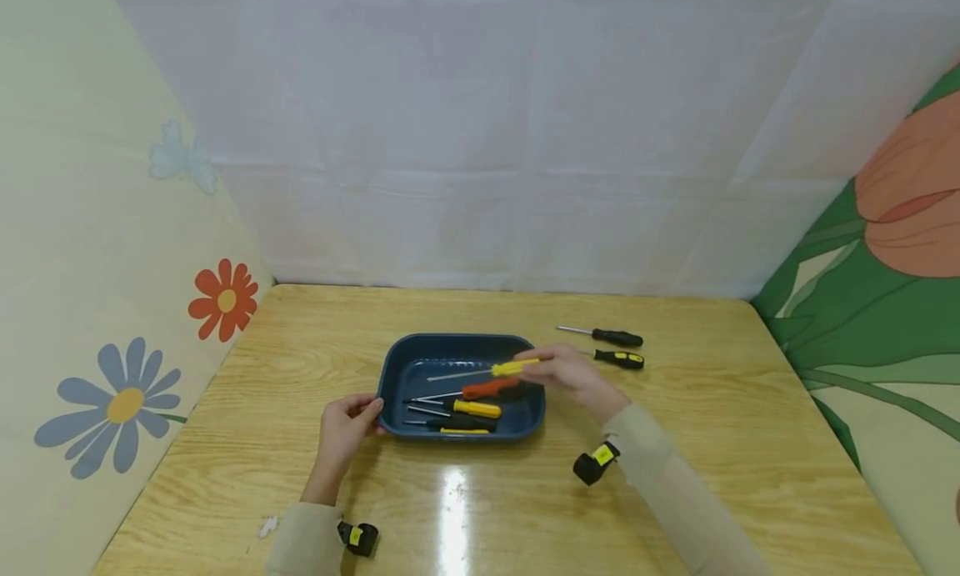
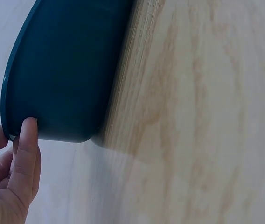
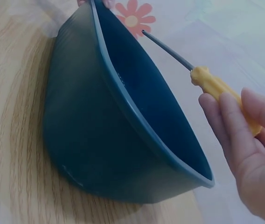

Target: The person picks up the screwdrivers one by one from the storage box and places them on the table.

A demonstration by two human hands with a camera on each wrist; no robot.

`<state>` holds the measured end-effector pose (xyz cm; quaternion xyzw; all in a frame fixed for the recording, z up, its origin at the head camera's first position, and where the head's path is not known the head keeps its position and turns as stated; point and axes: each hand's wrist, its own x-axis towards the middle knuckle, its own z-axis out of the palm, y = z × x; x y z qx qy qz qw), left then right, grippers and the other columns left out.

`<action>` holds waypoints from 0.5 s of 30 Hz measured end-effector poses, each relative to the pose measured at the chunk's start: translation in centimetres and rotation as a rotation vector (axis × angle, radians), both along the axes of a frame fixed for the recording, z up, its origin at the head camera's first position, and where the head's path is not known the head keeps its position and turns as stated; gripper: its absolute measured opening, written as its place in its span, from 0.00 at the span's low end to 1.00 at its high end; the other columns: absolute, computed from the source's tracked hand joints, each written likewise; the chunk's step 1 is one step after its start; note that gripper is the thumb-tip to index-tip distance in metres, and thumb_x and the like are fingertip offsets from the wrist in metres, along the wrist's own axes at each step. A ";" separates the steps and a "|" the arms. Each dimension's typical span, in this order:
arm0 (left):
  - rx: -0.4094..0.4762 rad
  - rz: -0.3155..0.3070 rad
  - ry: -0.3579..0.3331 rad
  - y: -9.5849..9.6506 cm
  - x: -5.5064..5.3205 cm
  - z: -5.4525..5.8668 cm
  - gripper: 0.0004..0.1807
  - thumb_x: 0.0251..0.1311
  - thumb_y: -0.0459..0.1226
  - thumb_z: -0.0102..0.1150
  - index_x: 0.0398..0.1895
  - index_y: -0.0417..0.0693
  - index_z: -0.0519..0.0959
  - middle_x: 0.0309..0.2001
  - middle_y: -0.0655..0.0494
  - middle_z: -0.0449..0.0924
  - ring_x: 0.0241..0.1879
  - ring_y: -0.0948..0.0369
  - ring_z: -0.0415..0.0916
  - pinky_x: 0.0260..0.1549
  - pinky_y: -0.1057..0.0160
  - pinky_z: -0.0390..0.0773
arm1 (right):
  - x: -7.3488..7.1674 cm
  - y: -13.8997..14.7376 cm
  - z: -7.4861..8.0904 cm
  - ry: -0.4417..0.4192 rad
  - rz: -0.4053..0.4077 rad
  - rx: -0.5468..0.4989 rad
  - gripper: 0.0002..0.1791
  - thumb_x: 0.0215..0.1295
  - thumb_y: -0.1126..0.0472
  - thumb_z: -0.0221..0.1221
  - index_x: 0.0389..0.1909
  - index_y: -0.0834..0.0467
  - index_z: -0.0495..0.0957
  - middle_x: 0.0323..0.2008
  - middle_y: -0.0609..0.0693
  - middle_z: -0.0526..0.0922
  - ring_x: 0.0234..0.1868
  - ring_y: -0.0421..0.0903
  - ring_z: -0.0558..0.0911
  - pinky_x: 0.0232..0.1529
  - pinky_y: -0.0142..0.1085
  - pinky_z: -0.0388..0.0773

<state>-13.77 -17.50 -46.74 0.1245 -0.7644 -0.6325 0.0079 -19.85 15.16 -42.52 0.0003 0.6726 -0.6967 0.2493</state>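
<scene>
My right hand (image 1: 566, 369) holds a screwdriver with a yellow handle (image 3: 221, 91) over the right side of a dark blue bin (image 1: 461, 436). Its shaft points left across the bin's inside. With thumb and fingers, my left hand (image 1: 347, 430) pinches the bin's rim at the near left corner, the thumb on top and fingers against the outer wall (image 2: 58, 93). Inside the bin lie several screwdrivers: one with a red-orange handle (image 1: 487, 388), one yellow and black (image 1: 476, 408), and dark-handled ones (image 1: 457, 424) near the front wall.
On the wooden table, right of the bin, lie a black-handled screwdriver (image 1: 617, 338) and a black and yellow one (image 1: 619, 358), its shaft partly hidden behind the right hand. A small white scrap (image 1: 267, 526) sits at the front left. A white sheet (image 1: 480, 142) hangs behind the table.
</scene>
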 end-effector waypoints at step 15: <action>-0.013 -0.005 -0.009 0.0 0.0 0.1 0.12 0.58 0.26 0.54 0.42 0.23 0.75 0.27 0.45 0.77 0.19 0.64 0.74 0.21 0.64 0.82 | 0.6 2.6 -0.2 -0.047 -0.058 -0.168 0.26 0.61 0.77 0.50 0.59 0.80 0.55 0.38 0.54 0.79 0.37 0.44 0.82 0.49 0.35 0.76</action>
